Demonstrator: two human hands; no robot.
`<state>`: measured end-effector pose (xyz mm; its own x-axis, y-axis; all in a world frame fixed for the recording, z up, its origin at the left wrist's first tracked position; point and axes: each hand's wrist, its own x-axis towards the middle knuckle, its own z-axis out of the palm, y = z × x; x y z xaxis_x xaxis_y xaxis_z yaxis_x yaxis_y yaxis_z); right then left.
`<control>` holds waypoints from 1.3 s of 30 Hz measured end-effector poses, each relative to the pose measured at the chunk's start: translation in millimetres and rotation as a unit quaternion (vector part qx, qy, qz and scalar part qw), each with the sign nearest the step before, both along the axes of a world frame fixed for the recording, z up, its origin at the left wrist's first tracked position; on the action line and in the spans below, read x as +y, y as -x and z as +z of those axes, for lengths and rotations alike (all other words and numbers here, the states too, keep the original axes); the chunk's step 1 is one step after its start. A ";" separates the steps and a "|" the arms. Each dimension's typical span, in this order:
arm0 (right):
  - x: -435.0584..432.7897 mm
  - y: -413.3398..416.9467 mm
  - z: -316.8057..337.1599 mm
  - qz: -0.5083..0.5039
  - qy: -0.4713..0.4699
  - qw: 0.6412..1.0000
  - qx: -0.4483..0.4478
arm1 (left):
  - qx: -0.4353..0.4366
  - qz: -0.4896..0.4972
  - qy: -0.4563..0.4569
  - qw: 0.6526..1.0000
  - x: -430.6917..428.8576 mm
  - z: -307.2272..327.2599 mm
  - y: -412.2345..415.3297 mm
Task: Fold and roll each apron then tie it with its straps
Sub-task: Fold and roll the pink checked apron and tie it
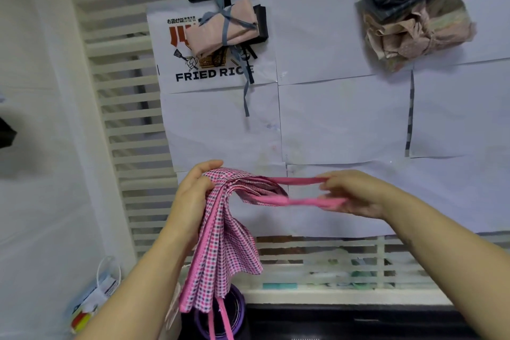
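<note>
A pink checked apron [223, 243] hangs folded in the air in front of me. My left hand [193, 190] grips its gathered top, thumb over the cloth. From there a pink strap loop [298, 191] runs to the right, and my right hand [356, 193] holds it stretched out with the fingers curled through it. Two thin pink strap ends [219, 320] dangle below the apron.
A rolled pink apron tied with blue straps [223, 26] hangs on the slatted wall at upper left. A bundle of dark and beige aprons [416, 8] hangs upper right. White paper sheets [345, 119] cover the wall. A purple-rimmed container [237, 309] stands below.
</note>
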<state>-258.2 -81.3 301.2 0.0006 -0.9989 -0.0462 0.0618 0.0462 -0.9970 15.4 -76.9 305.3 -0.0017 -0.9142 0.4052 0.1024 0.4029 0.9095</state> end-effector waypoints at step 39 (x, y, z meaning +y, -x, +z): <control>4.2 -95.3 -16.9 -0.116 0.343 0.871 0.331 | -0.122 -0.068 0.013 0.990 8.5 11.1 34.9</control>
